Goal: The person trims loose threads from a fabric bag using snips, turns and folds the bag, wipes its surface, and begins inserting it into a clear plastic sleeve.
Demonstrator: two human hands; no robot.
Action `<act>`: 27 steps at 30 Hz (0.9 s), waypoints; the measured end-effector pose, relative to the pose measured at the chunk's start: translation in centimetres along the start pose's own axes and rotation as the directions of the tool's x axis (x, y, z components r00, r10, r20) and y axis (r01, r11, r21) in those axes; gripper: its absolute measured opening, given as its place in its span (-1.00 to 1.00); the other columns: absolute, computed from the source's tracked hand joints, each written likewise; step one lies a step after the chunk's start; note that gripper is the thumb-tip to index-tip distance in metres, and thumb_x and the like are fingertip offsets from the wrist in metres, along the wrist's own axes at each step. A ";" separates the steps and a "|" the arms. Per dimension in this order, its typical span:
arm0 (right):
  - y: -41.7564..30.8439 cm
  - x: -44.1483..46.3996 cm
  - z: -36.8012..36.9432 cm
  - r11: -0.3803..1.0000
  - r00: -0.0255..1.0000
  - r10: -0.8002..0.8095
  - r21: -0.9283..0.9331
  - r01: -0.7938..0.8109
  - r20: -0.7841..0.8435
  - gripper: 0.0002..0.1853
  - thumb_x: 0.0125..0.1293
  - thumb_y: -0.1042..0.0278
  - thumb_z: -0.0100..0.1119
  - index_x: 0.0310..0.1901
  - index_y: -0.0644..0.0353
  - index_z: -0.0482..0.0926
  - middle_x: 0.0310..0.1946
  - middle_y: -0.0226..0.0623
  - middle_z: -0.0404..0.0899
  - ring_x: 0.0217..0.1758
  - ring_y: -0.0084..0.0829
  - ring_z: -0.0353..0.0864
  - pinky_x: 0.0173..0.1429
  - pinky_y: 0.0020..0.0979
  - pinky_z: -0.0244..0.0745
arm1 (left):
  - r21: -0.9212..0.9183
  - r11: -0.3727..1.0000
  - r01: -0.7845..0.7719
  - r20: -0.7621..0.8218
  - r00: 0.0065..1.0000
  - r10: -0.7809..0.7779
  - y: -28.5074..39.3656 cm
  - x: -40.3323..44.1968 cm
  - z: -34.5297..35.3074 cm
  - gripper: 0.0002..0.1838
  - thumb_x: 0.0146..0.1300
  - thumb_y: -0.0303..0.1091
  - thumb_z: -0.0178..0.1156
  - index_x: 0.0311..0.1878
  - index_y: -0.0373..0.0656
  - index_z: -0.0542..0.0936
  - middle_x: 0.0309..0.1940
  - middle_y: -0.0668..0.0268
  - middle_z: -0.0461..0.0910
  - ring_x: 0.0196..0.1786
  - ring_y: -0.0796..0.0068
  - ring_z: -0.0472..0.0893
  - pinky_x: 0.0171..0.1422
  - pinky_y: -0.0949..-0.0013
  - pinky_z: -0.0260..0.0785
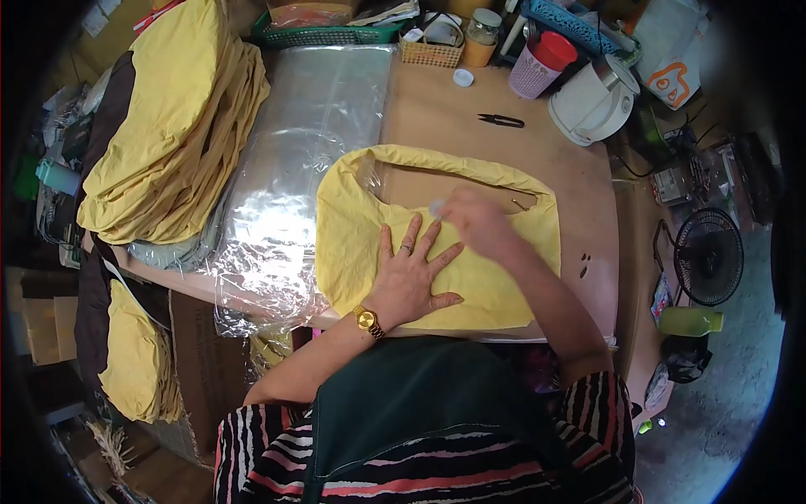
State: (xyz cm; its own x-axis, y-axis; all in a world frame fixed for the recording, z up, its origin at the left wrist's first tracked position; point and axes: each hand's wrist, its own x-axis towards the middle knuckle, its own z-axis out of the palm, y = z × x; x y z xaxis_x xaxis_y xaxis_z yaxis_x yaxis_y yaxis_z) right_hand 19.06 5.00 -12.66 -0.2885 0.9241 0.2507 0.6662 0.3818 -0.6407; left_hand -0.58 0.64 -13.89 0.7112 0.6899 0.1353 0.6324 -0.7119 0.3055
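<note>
A yellow fabric bag (361, 244) with a curved shoulder strap lies flat on the table in front of me. My left hand (405, 273) presses down on its body with the fingers spread, a gold watch on the wrist. Just beyond those fingertips, my right hand (477, 220) is closed and smeared by motion at the bag's upper edge. A small pale round thing (437, 208) shows at its fingers, too blurred to name. Near the strap's right end is a small metal clasp (520, 203).
Stacked yellow fabric pieces (159, 134) rise at the left, beside clear plastic sleeves (294, 143). Black thread snips (501, 121), a pink cup (535, 71), a white kettle (594, 101) and a glass jar (482, 38) stand or lie at the back. A black fan (709, 256) is at the right.
</note>
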 end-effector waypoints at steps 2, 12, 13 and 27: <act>0.5 -1.0 0.8 0.945 0.973 -0.229 -0.236 0.225 0.009 -0.83 0.12 0.67 0.12 -0.26 0.25 0.60 -0.34 -0.25 0.52 -0.21 -0.23 0.55 -0.12 -0.28 0.46 | -0.014 1.000 0.018 0.061 0.998 -0.017 -0.1 0.0 -0.2 -0.14 0.09 0.46 0.08 0.43 0.27 0.31 0.45 0.08 0.16 0.53 -0.09 0.01 0.40 -0.50 -0.19; 0.6 -0.7 -0.2 0.916 0.948 -0.304 -0.244 0.317 0.089 -0.80 -0.05 0.64 0.12 -0.32 0.21 0.54 -0.33 -0.24 0.47 -0.13 -0.16 0.48 -0.01 -0.22 0.36 | -0.027 0.999 0.019 0.038 0.999 -0.017 -0.1 -0.1 -0.1 -0.15 0.10 0.43 0.09 0.43 0.27 0.31 0.41 0.09 0.20 0.53 -0.06 0.02 0.43 -0.47 -0.24; 0.7 -1.3 -0.5 0.905 0.952 -0.290 -0.296 0.306 0.098 -0.82 -0.01 0.58 0.11 -0.31 0.20 0.53 -0.32 -0.25 0.46 -0.12 -0.18 0.46 0.02 -0.24 0.35 | -0.029 0.999 0.014 0.028 1.000 -0.013 0.0 -0.1 -0.2 -0.15 0.11 0.43 0.08 0.43 0.27 0.30 0.41 0.09 0.19 0.53 -0.06 0.02 0.43 -0.47 -0.24; 0.1 -1.3 0.5 0.912 0.981 -0.184 -0.362 0.192 0.055 -0.83 -0.04 0.53 0.15 -0.33 0.22 0.50 -0.31 -0.22 0.45 -0.13 -0.17 0.45 0.01 -0.22 0.36 | -0.020 1.000 -0.004 0.075 0.997 0.006 0.1 0.2 -0.5 -0.13 0.13 0.42 0.06 0.47 0.24 0.24 0.45 0.07 0.13 0.54 -0.07 -0.02 0.44 -0.49 -0.32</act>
State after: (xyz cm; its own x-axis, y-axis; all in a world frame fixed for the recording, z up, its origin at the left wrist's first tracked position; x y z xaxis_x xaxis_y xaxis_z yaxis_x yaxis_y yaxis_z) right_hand 19.15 3.84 -13.41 -0.4440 0.8355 0.3238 0.8016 0.5318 -0.2732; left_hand -0.55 0.75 -13.39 0.7357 0.6741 0.0658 0.6234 -0.7119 0.3234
